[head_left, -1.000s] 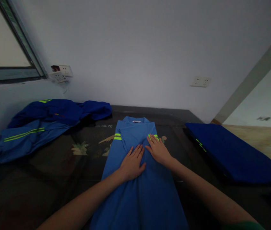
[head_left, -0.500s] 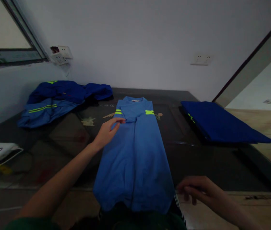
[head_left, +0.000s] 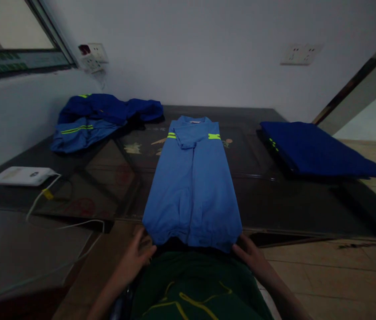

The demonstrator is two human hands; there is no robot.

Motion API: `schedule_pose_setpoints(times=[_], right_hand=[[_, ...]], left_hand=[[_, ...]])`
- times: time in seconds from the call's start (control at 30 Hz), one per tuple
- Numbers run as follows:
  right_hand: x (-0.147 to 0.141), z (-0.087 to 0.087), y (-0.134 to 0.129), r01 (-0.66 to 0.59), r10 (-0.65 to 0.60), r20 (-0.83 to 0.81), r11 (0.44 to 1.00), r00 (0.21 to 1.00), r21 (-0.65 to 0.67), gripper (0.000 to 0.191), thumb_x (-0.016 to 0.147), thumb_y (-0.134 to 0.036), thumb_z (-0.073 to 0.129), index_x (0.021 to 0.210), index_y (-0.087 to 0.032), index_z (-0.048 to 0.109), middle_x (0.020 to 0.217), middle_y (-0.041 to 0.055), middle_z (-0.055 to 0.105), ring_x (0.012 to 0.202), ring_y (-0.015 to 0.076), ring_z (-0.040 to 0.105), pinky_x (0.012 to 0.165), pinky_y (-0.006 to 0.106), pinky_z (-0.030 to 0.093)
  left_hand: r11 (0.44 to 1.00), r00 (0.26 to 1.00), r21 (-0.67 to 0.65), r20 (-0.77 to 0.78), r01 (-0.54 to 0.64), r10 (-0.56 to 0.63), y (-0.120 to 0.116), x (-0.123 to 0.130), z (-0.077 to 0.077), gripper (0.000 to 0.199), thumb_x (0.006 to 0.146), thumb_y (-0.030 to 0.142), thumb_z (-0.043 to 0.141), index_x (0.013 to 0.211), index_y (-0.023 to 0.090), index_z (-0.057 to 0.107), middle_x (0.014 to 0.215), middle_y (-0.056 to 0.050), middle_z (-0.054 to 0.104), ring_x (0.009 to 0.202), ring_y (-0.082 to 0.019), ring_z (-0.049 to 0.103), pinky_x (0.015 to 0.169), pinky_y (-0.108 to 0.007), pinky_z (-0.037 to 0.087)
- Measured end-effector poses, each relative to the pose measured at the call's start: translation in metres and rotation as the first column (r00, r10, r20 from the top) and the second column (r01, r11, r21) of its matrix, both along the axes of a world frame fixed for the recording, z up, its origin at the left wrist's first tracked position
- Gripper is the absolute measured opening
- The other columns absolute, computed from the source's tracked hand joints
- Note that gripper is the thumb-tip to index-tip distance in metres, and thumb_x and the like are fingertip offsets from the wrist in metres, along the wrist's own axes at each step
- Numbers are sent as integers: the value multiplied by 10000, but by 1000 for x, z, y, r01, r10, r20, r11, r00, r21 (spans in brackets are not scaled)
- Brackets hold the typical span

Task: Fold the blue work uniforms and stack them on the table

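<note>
A light blue jacket with yellow-green bands lies folded lengthwise on the dark table, its collar toward the wall and its bottom edge hanging at the near edge. At the jacket's lower left corner is my left hand, thumb and fingers apart, thumb tip by the cloth. My right hand touches the lower right corner, thumb and fingertips at the cloth; whether it pinches the fabric is hard to tell. One folded sleeve rests across the jacket's upper part.
Crumpled blue clothes lie at the back left. A folded dark blue garment is on the right. On the left sits a white device with a cable hanging over the table edge. Wall sockets are behind.
My left hand has come down from the sleeve to the lower left corner. My right hand has moved inward to the lower right corner. The view has tilted downward.
</note>
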State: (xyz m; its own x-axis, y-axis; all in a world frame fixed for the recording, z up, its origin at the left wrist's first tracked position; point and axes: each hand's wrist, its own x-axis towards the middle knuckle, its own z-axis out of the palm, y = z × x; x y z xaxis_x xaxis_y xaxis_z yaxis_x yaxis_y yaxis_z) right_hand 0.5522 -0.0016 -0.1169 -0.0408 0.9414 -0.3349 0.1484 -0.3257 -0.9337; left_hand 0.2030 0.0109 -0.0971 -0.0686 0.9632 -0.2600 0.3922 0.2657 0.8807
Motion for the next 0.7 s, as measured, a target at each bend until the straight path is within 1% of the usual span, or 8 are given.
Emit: schedule_pose_setpoints(times=[0.13, 0.3, 0.4, 0.47, 0.53, 0.57, 0.63, 0.7], right_hand=[[-32, 4, -4, 217, -229, -180, 973, 957, -84, 652, 629, -622, 750, 1100, -188, 627, 1114, 124, 694, 1042, 308, 642, 869, 428, 528], [-40, 27, -21, 322, -347, -230, 936, 909, -140, 564, 659, -525, 773, 1084, -198, 595, 808, 37, 696, 590, 188, 622, 514, 299, 514], [-35, 45, -30, 364, -371, -190, 929, 909, -69, 651, 685, -511, 766, 1211, -213, 525, 700, -4, 651, 501, 153, 571, 471, 268, 479], [-31, 53, -33, 395, -392, -159, 919, 906, -17, 802, 704, -510, 756, 1368, -250, 390, 759, 4, 671, 533, 167, 605, 517, 290, 514], [-24, 56, -35, 390, -385, -101, 920, 917, 35, 825, 734, -512, 730, 1418, -275, 333, 842, 28, 694, 627, 197, 657, 607, 329, 557], [-19, 56, -35, 358, -354, -62, 931, 933, 72, 767, 742, -506, 722, 1390, -274, 383, 883, 43, 700, 692, 212, 677, 655, 339, 569], [-5, 53, -34, 214, -222, 29, 962, 975, 168, 663, 701, -467, 762, 1282, -259, 518, 1024, 80, 701, 876, 248, 690, 767, 348, 573], [12, 48, -31, 1, -42, 147, 963, 988, 269, 663, 634, -383, 814, 1242, -265, 576, 1203, 95, 658, 1058, 277, 648, 874, 358, 553]], left_hand=[[978, 964, 11, 165, -211, 206, 3, 31, 0, 707, 612, 678, 696, 1072, 144, 652, 1060, -139, 719, 1050, -320, 656, 915, -421, 533], [963, 926, -26, 268, -268, 265, -8, 26, 22, 703, 656, 630, 719, 1170, 165, 602, 1085, -105, 715, 956, -289, 692, 799, -376, 592], [959, 917, 10, 295, -285, 269, -18, 26, 30, 828, 703, 570, 722, 1393, 240, 403, 1172, -85, 679, 921, -265, 702, 725, -355, 612], [949, 937, 113, 229, -294, 263, -25, 26, 28, 849, 730, 537, 715, 1439, 277, 327, 1241, -85, 641, 967, -265, 691, 764, -368, 607], [951, 977, 231, 103, -205, 185, -30, 22, 21, 733, 735, 538, 708, 1362, 264, 449, 1251, -93, 631, 1042, -283, 664, 849, -390, 581], [954, 992, 274, 46, -123, 114, -32, 17, 17, 678, 727, 549, 708, 1305, 251, 515, 1247, -98, 634, 1073, -295, 649, 880, -397, 568], [941, 997, 332, -53, 68, -53, -33, 5, 10, 626, 728, 541, 708, 1266, 254, 566, 1243, -99, 641, 1100, -299, 638, 892, -385, 561], [882, 966, 402, -177, 247, -190, -27, -8, 7, 599, 760, 450, 707, 1313, 291, 541, 1234, -80, 652, 1061, -265, 660, 859, -337, 572]])
